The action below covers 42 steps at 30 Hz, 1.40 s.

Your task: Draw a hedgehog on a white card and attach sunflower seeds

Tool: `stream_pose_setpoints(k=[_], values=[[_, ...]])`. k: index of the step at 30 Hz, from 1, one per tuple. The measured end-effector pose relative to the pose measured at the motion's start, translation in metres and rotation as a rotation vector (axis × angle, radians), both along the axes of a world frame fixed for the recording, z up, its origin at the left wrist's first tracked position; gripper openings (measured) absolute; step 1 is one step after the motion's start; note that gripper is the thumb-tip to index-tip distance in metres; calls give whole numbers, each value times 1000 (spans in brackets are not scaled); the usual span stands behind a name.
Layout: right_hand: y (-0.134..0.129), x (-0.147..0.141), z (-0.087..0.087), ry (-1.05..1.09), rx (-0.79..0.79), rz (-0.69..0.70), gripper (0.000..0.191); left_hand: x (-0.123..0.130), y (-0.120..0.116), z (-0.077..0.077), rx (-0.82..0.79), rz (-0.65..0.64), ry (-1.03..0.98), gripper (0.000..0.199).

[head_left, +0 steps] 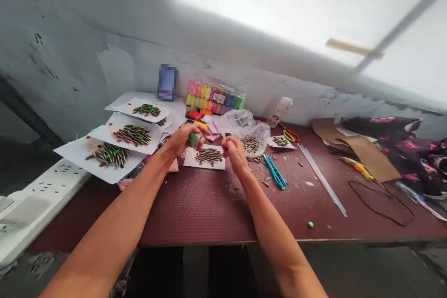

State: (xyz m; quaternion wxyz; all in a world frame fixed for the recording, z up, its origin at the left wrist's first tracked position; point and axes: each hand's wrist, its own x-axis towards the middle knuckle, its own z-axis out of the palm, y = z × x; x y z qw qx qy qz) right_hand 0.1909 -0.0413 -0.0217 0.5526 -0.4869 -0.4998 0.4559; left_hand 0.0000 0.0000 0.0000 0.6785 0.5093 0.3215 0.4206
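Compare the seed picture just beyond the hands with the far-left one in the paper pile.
The far-left seed picture has bright green dots among its seeds; the centre seed picture shows none. The far-left seed picture lies on a white sheet overlapping others, while the centre seed picture sits directly on the dark red board. The far-left seed picture lies more skewed to the table edge than the centre seed picture. Both show rows of striped seeds on white paper.
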Motion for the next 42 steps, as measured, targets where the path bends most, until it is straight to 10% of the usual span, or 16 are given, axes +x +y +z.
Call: stream_pose_setpoints(k=[17,42], values=[[-6,-6,2,-148,305,-134,20,8,-6,-6,115,-216,218,40],[-8,-8,8,95,66,142,34,8,-4,-10,59,-174,169,41]])
